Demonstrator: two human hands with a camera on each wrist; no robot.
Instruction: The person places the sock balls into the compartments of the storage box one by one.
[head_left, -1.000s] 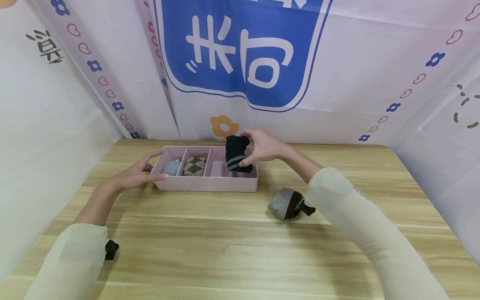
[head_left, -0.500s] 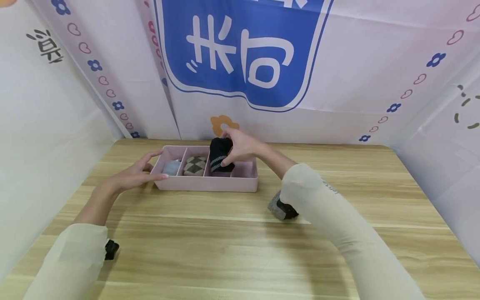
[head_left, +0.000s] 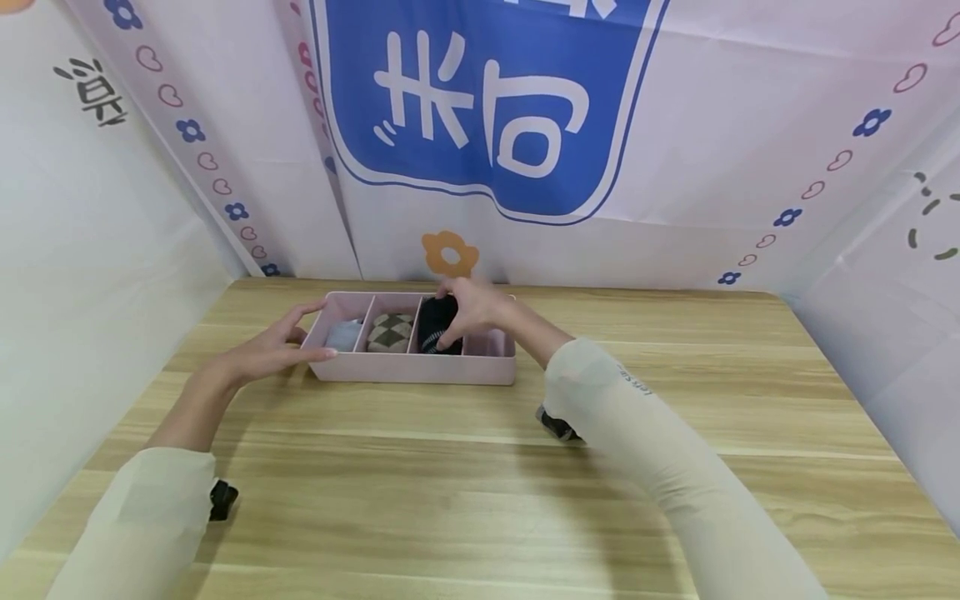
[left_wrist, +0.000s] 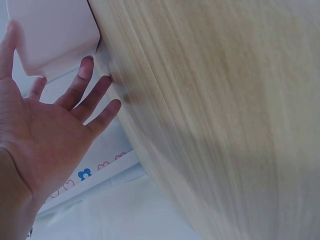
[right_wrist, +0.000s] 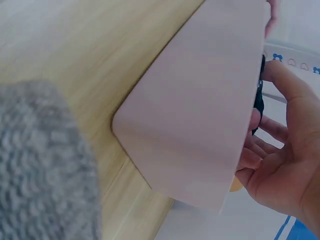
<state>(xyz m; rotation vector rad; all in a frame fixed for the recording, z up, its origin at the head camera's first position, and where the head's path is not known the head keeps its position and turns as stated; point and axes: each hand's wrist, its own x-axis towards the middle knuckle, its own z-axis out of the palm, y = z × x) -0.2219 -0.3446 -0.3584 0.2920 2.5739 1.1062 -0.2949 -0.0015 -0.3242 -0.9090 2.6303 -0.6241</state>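
A pink divided storage box (head_left: 420, 368) stands near the table's back edge. My left hand (head_left: 270, 350) holds its left end, thumb on the front rim and index finger toward the back; the other fingers are spread in the left wrist view. My right hand (head_left: 476, 310) grips a folded black sock (head_left: 437, 325) with a pale striped band, down in the third compartment from the left. The first compartment has a light blue-grey sock (head_left: 344, 335), the second a brown and green checkered sock (head_left: 391, 332). In the right wrist view the box wall hides most of the black sock.
A grey and dark sock (head_left: 557, 423) lies on the wooden table (head_left: 390, 500), mostly hidden under the right sleeve (head_left: 645, 433). Its grey knit (right_wrist: 45, 160) looms close in the right wrist view. A printed white cloth (head_left: 675, 183) hangs behind the table.
My right hand has moved left with the black sock, from over the rightmost compartment, and lowered it into the third. The right sleeve now covers more of the grey sock. My left hand stays put.
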